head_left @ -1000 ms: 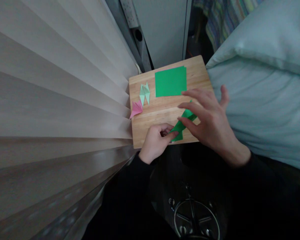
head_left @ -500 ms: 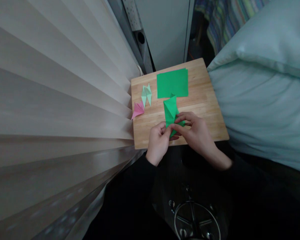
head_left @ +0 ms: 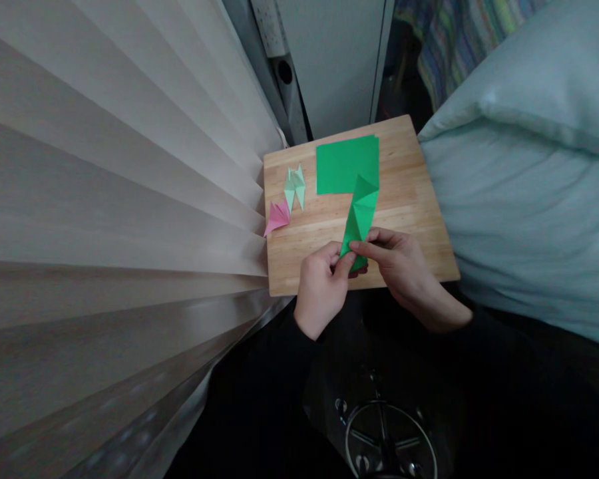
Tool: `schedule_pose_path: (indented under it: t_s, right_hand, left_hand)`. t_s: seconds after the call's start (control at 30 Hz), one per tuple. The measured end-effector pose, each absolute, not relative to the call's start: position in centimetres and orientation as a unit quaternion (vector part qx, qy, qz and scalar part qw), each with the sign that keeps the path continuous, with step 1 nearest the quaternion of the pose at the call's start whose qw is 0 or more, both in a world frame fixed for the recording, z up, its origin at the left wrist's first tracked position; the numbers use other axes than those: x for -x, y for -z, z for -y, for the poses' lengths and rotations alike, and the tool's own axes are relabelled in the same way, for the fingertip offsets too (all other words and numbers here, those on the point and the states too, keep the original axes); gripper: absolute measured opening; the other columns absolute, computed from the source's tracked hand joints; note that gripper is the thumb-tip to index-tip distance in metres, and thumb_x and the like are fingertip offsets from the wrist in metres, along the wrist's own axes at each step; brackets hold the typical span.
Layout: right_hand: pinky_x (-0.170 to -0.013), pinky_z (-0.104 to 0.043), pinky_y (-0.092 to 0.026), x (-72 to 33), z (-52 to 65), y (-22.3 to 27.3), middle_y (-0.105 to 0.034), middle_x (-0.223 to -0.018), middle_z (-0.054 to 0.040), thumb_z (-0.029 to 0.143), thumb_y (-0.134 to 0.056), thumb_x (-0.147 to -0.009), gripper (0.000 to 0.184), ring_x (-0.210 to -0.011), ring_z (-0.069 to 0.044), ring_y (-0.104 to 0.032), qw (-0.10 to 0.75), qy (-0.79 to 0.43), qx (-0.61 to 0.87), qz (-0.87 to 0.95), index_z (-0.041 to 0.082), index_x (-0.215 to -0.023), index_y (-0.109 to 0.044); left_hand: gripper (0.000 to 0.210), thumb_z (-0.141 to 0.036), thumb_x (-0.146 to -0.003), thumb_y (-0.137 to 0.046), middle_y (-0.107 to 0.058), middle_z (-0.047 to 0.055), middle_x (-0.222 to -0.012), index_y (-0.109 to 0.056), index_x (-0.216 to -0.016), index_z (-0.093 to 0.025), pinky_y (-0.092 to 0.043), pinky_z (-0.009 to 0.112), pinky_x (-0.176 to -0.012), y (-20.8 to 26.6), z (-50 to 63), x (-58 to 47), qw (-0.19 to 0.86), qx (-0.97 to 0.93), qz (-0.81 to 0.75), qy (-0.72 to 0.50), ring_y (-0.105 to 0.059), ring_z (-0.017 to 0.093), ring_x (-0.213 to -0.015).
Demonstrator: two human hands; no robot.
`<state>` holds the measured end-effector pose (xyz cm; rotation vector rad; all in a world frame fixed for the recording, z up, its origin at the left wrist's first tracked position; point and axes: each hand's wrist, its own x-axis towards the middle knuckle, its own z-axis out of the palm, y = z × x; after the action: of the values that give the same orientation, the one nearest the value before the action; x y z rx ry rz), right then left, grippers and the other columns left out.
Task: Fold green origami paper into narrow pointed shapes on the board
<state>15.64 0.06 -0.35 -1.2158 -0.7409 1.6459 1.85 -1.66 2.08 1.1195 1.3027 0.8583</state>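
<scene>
Folded paper (head_left: 362, 216) points lengthwise away; slants right

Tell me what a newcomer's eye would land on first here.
Probably the folded green paper, held between the left grip and the right grip over the wooden board. Next come the flat green sheets at the board's far side, then the pink folded piece and pale green one at its left.

Plain black wrist-length sleeves (head_left: 274, 352)
</scene>
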Motion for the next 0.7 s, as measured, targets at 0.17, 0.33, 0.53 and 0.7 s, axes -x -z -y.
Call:
schedule_pose_path:
  t_s: [0.17,0.33,0.53,0.7]
  right_hand:
    - [-0.073,-0.033,-0.054,-15.49,0.04,0.43,-0.073,-0.086,-0.0016,0.04,-0.09,-0.064,0.027,-0.08,-0.017,-0.066,0.476,-0.632,0.515,0.33,0.023,-0.068,-0.07]
    - [-0.068,-0.033,-0.056,-15.4,0.13,0.63,-0.073,-0.099,-0.0038,0.041,-0.087,-0.068,0.025,-0.078,-0.016,-0.065,0.46,-0.64,0.517,0.333,0.022,-0.072,-0.071]
    - [-0.066,-0.033,-0.056,-15.59,0.12,0.77,-0.07,-0.12,-0.0081,0.036,-0.083,-0.072,0.018,-0.091,-0.021,-0.069,0.48,-0.6,0.531,0.358,0.021,-0.074,-0.072]
    - [-0.071,-0.036,-0.057,-15.65,0.12,0.47,-0.07,-0.122,-0.008,0.031,-0.08,-0.075,0.01,-0.103,-0.025,-0.069,0.486,-0.572,0.52,0.407,0.023,-0.074,-0.075]
  left_hand:
    - [0.025,-0.039,-0.092,-0.071,-0.076,0.006,-0.08,-0.067,-0.091,-0.014,-0.064,0.029,-0.07,-1.93,1.43,-1.68,0.633,-0.42,-0.536,-0.368,-0.075,0.017,-0.071]
    - [0.021,-0.035,-0.094,-0.067,-0.078,0.006,-0.084,-0.069,-0.093,-0.015,-0.065,0.031,-0.072,-1.79,1.54,-1.68,0.659,-0.375,-0.532,-0.377,-0.077,0.018,-0.076]
    - [0.026,-0.043,-0.089,-0.072,-0.077,0.005,-0.085,-0.072,-0.091,-0.017,-0.063,0.03,-0.071,-1.55,1.87,-2.06,0.684,-0.339,-0.522,-0.381,-0.075,0.018,-0.082]
    - [0.035,-0.053,-0.087,-0.074,-0.075,0.004,-0.082,-0.071,-0.084,-0.017,-0.061,0.031,-0.074,-1.8,1.98,-2.31,0.674,-0.341,-0.526,-0.391,-0.073,0.018,-0.082]
